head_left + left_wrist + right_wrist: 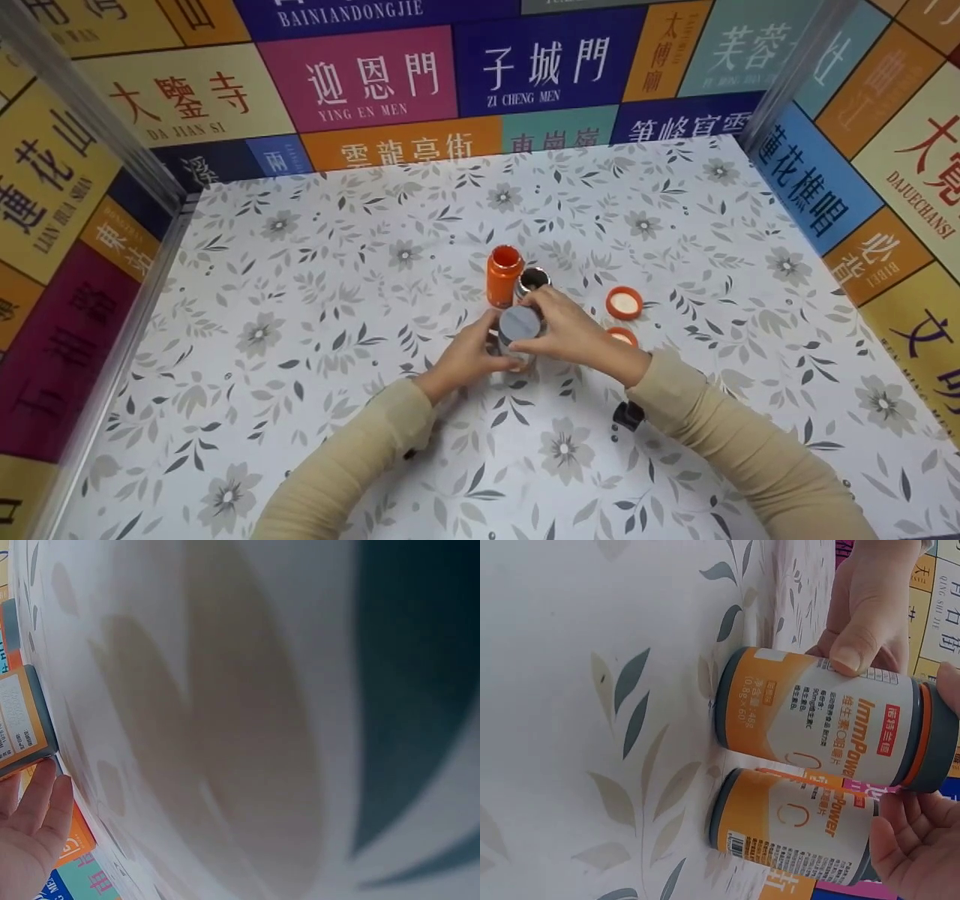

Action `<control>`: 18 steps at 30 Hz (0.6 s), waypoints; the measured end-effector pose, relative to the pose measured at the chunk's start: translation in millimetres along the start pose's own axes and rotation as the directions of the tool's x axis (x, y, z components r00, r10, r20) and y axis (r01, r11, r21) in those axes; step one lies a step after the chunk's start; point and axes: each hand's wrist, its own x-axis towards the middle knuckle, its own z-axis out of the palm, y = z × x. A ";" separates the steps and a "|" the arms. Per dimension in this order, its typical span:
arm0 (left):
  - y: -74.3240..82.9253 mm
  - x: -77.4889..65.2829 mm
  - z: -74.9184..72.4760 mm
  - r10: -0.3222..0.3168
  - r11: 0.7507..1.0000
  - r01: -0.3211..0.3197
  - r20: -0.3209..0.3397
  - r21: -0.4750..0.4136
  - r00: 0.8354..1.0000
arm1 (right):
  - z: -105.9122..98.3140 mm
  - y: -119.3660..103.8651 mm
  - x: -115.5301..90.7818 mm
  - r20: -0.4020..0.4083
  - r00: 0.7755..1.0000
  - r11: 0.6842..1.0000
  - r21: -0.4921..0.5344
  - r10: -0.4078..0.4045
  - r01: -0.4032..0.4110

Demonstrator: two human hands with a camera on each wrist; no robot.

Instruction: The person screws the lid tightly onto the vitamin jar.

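A supplement bottle (817,716) with an orange and white label stands between my two hands, its grey cap (519,324) on top. My left hand (466,354) holds the bottle's body, with the thumb lying across the label in the right wrist view. From the other side my right hand (568,326) grips the cap with thumb and fingers. Just behind stands a second labelled bottle (795,825), its dark mouth (535,280) uncovered. Beside that one, an orange bottle (503,281) is uncapped too. The left wrist view catches only part of my left hand and the held bottle.
Two orange-rimmed caps lie to the right with pale insides up, the far cap (624,303) in full view and the near cap (622,337) partly behind my right wrist. A leaf-patterned cloth (360,285) covers the table. Panels printed with characters (360,79) enclose its back and sides.
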 end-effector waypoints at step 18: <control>-0.6 0.0 -0.5 0.020 1.000 -0.020 0.001 0.017 1.000 | -2.1 0.3 -3.0 0.032 0.998 0.999 0.012 -0.047 0.047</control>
